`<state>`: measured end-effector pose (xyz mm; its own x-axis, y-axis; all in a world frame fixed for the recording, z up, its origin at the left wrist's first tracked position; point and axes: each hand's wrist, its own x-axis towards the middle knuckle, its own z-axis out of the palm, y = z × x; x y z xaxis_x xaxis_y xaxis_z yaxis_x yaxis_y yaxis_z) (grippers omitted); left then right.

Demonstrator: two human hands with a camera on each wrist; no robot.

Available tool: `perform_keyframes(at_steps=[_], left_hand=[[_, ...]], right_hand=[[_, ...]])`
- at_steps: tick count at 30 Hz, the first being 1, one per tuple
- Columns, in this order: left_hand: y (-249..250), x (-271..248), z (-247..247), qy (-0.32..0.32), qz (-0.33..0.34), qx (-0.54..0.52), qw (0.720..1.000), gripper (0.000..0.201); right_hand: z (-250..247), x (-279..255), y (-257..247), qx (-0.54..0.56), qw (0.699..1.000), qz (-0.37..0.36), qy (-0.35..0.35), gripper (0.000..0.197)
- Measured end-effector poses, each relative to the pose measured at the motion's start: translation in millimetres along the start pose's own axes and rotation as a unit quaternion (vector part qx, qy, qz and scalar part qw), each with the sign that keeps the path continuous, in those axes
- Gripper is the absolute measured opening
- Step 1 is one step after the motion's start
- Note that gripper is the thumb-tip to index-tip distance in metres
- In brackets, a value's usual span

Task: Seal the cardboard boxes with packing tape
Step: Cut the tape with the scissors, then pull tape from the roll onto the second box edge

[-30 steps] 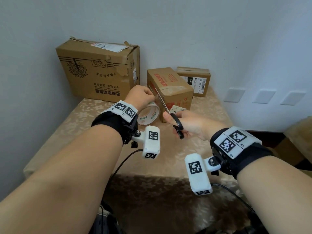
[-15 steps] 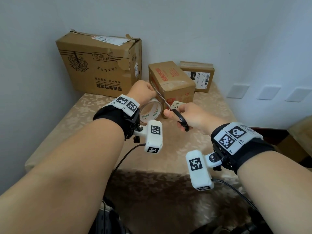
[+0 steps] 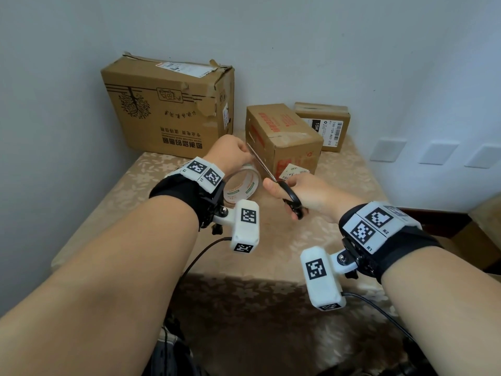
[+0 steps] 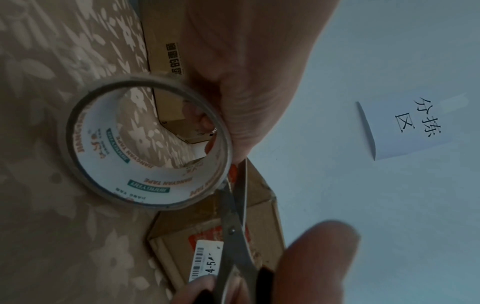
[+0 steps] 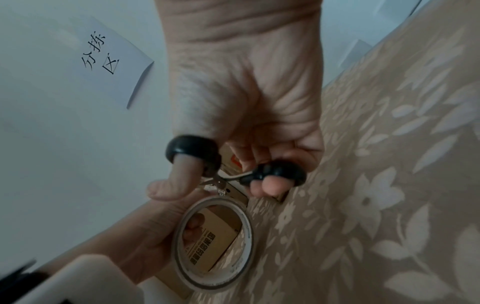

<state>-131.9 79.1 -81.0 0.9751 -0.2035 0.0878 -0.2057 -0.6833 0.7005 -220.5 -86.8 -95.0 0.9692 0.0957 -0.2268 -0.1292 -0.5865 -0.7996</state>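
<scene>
Cutting step: left hand grip holds tape roll just in front of small red-print box; right hand grip on scissors, blades at tape. Next, probably: snip, press end onto box.

Head view bright, evenly lit, edges bowed; dark shadow at bottom centre of frame. Both wrist views dim, soft, nearest fingers blurred.

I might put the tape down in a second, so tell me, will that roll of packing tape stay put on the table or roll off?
The tape roll is a thin hollow ring, so it is probably light. Set on its edge it would likely roll; laid flat it should stay. The patterned tablecloth may give some grip, though that is hard to judge.
</scene>
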Motion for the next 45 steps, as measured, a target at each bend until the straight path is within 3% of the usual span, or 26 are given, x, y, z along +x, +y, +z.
perform_keyframes(at_steps=[7,9,12,14,15,17,20,22,23,26,30,34,38,42,45], left_hand=[[1.5,-2.1,-2.5,0.009,0.0,0.031,0.999,0.026],[-2.9,-3.0,-6.8,0.016,-0.016,0.061,0.998,0.023],[-10.9,-4.5,-20.8,0.045,-0.04,0.064,0.996,0.026],[-14.8,-6.8,-30.1,0.065,-0.042,0.046,0.996,0.032],[-16.2,-8.3,-33.6,0.074,-0.04,0.035,0.996,0.03],[-18.7,-11.4,-37.3,0.085,-0.034,0.023,0.996,0.02],[-20.8,-15.3,-38.5,0.091,-0.01,0.018,0.996,0.016],[-20.9,-16.9,-38.7,0.096,0.011,0.008,0.995,0.016],[-20.6,-17.5,-37.9,0.097,0.019,0.001,0.995,0.015],[-20.8,-16.6,-33.0,0.098,0.033,-0.023,0.994,0.014],[-24.6,-12.5,-24.6,0.091,0.039,-0.023,0.995,0.014],[-28.9,-8.2,-22.0,0.086,0.04,-0.028,0.995,0.014],[-28.9,-6.8,-20.4,0.088,0.037,-0.056,0.994,0.012],[-24.2,-7.2,-16.0,0.076,0.029,-0.084,0.993,0.012],[-18.2,-6.7,-12.5,0.07,0.03,-0.095,0.993,0.013]], right_hand=[[-6.4,-0.2,-2.1,0.079,0.997,-0.001,0.016,0.064],[-8.6,1.0,1.7,-0.01,1.0,0.019,-0.007,0.067],[-5.3,0.3,5.9,-0.184,0.979,0.044,-0.07,0.039],[-2.2,-0.1,1.7,-0.238,0.966,0.034,-0.089,0.046],[-1.9,-0.4,-4.0,-0.257,0.963,0.025,-0.08,0.052],[-4.3,-2.0,-17.9,-0.305,0.952,-0.027,-0.029,0.039],[-10.4,-0.5,-32.8,-0.311,0.934,-0.094,0.147,0.035],[-13.2,5.9,-36.1,-0.315,0.901,-0.135,0.266,0.034],[-14.2,12.3,-35.6,-0.33,0.887,-0.148,0.288,0.04],[-10.5,38.4,-31.9,-0.383,0.87,-0.137,0.277,0.058],[5.9,64.5,-29.4,-0.368,0.883,-0.059,0.284,0.054],[14.8,73.0,-24.6,-0.376,0.876,-0.027,0.3,0.056],[14.4,74.0,-21.4,-0.39,0.867,-0.033,0.308,0.069],[4.5,68.6,-26.1,-0.336,0.88,-0.045,0.333,0.058],[5.2,65.4,-24.0,-0.388,0.866,-0.039,0.314,0.056]])
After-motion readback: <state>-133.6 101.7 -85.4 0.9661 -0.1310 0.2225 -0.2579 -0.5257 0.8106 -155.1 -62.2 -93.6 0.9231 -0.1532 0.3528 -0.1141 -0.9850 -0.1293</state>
